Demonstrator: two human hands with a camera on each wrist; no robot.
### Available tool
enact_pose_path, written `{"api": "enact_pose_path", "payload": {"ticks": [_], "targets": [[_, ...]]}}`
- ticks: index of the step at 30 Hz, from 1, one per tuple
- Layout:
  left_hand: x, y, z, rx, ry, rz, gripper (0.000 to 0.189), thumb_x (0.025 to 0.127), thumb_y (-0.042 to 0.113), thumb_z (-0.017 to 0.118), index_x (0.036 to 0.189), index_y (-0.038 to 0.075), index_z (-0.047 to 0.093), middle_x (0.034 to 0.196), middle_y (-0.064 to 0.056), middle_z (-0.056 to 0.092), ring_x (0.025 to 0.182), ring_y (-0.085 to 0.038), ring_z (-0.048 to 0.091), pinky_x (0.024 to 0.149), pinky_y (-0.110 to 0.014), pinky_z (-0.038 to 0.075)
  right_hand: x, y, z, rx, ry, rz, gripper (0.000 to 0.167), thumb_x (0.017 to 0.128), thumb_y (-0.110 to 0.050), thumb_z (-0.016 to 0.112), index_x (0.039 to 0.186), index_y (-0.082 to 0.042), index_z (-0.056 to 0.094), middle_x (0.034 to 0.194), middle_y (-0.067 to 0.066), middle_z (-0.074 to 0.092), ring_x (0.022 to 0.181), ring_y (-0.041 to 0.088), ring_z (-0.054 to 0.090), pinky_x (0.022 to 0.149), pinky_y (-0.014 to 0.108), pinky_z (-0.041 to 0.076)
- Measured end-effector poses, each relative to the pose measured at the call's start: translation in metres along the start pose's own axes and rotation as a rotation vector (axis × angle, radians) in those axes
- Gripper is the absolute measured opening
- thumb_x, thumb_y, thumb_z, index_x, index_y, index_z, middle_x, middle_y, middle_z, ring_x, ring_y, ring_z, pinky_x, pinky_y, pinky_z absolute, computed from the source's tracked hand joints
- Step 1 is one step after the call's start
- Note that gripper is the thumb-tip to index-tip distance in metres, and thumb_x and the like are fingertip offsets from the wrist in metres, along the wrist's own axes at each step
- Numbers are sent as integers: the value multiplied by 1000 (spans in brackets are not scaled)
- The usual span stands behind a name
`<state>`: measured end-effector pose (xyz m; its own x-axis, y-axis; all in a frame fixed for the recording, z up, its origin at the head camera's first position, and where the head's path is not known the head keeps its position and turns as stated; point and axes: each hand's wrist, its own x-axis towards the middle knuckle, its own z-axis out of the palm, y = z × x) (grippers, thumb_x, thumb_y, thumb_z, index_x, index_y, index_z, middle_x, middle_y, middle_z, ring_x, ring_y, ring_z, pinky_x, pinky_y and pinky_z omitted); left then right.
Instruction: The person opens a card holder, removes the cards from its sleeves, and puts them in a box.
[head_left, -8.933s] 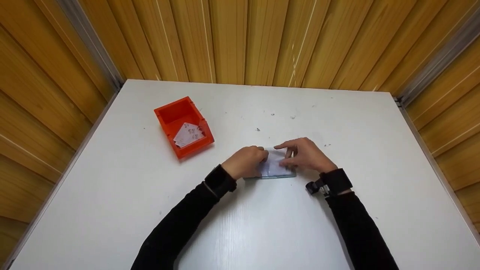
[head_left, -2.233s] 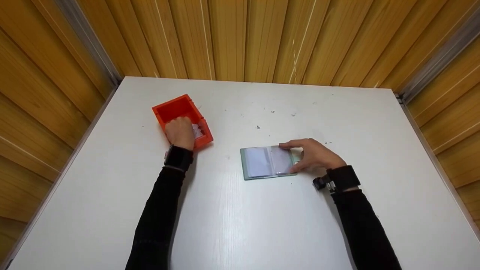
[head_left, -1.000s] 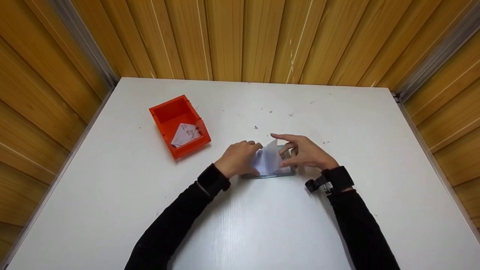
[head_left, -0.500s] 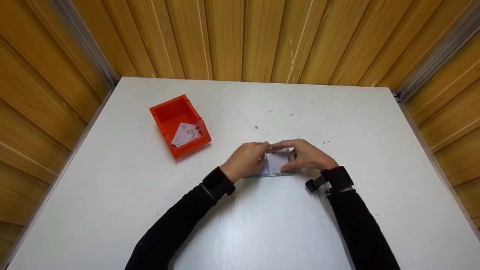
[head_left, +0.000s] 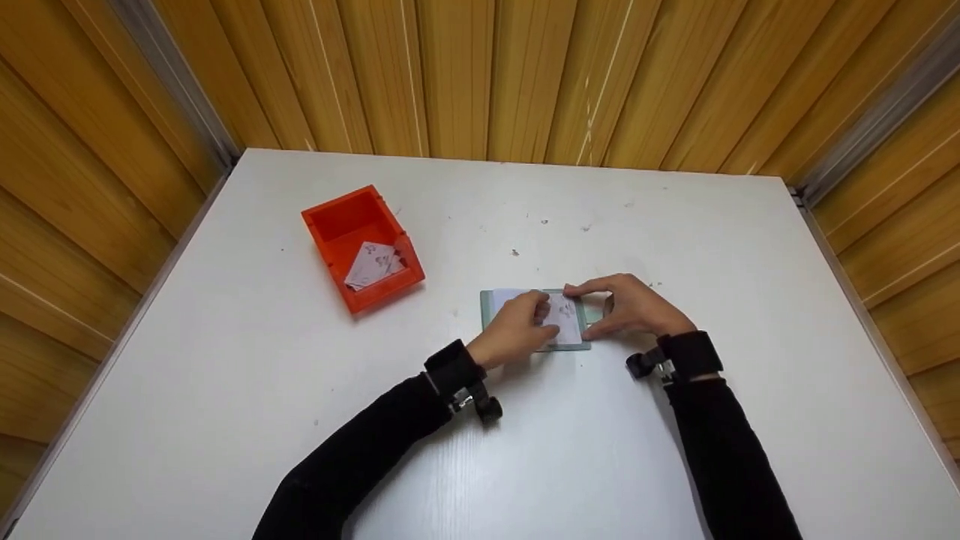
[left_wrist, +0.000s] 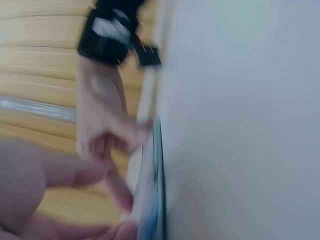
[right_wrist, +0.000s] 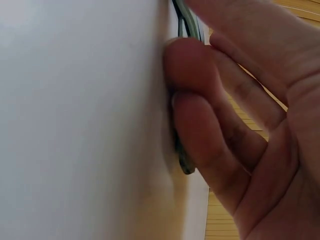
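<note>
A small pale-green card album (head_left: pixel 486 304) lies spread flat on the table, with clear pocket pages. On its right page sits a whitish card (head_left: pixel 566 319) with a faint dark print; whether it lies fully inside the pocket cannot be told. My left hand (head_left: pixel 514 330) hovers over the middle of the album, thumb and bent fingers apart near the card's left edge. It covers much of the left page and looks blurred in the left wrist view. My right hand (head_left: pixel 634 307) holds the album's right edge, index finger at the upper corner, thumb at the lower.
An orange-red bin (head_left: pixel 315 225) stands to the left, with several printed cards (head_left: pixel 373 264) in it. Small dark marks (head_left: pixel 514 253) dot the white table (head_left: pixel 225 375). Yellow wood-patterned panels (head_left: pixel 457 75) close off the back and sides.
My left hand has come from the bin to the album, where a page was lifted and then lowered. A printed card now shows on the right page. The right hand stays by the right edge.
</note>
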<state>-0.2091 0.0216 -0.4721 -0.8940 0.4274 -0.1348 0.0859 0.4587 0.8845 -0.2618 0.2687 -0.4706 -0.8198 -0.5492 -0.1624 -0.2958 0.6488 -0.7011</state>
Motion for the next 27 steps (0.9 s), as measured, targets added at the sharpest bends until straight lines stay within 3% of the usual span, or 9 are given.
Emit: {"api": "enact_pose_path", "payload": {"ticks": [3, 4, 8, 10, 12, 14, 16, 23, 27], "targets": [[1, 5, 4, -393, 39, -140, 52, 93, 8, 64, 141, -9, 52, 129, -14, 64, 113, -18, 61, 101, -28, 51, 0, 0, 0, -17, 2, -12, 73, 70, -13, 96, 137, -24, 69, 148, -1, 61, 109, 16, 58, 87, 20, 45], [1, 6, 4, -492, 42, -170, 50, 93, 7, 63, 139, -10, 54, 125, -12, 64, 109, -17, 61, 98, -26, 52, 0, -1, -1, -14, 1, -9, 73, 70, -13, 96, 137, -24, 69, 148, -1, 61, 99, 16, 60, 83, 20, 45], [6, 8, 1, -650, 13, -233, 37, 93, 5, 58, 125, -12, 63, 106, -7, 63, 89, -13, 63, 85, -22, 54, -1, -1, -2, -7, -2, -5, 73, 71, -12, 95, 137, -24, 69, 149, 1, 60, 67, 15, 48, 66, 23, 44], [9, 7, 0, -630, 2, -249, 33, 93, 6, 58, 119, -12, 66, 102, -7, 65, 81, -12, 65, 80, -21, 56, -1, -2, -2, 1, -4, -7, 73, 70, -12, 96, 137, -23, 69, 149, 0, 60, 76, 14, 57, 73, 25, 48], [11, 4, -2, -609, 16, -261, 30, 96, 7, 57, 118, -12, 65, 102, -11, 68, 77, -12, 68, 78, -23, 60, -1, -2, -1, -4, -5, -20, 74, 69, -15, 97, 137, -22, 69, 150, 1, 59, 103, 19, 64, 91, 32, 50], [13, 1, -4, -577, 36, -257, 30, 97, 6, 55, 119, -12, 64, 102, -14, 70, 73, -13, 69, 75, -24, 62, 0, -3, 1, -6, -8, -24, 74, 69, -16, 97, 137, -21, 69, 151, 1, 58, 132, 24, 55, 106, 42, 46], [14, -1, -5, -555, 65, -256, 30, 99, 5, 55, 122, -12, 62, 105, -16, 70, 73, -13, 69, 74, -25, 62, 0, -4, 2, -8, -8, -20, 74, 69, -17, 97, 137, -20, 69, 151, 2, 58, 146, 29, 45, 114, 50, 41], [14, -1, -5, -454, 53, -250, 31, 97, 6, 62, 125, -6, 66, 110, -11, 67, 78, -14, 68, 76, -24, 61, 1, -7, 4, -22, 3, -27, 74, 67, -16, 98, 135, -18, 70, 149, 4, 60, 140, 30, 51, 114, 52, 42], [13, -3, -4, -281, 51, -176, 28, 94, 9, 70, 120, -2, 66, 102, -8, 73, 78, -13, 71, 73, -21, 58, 3, -7, 6, -55, 13, -69, 73, 66, -16, 98, 134, -16, 71, 140, 6, 66, 115, 25, 59, 98, 39, 49]]}}
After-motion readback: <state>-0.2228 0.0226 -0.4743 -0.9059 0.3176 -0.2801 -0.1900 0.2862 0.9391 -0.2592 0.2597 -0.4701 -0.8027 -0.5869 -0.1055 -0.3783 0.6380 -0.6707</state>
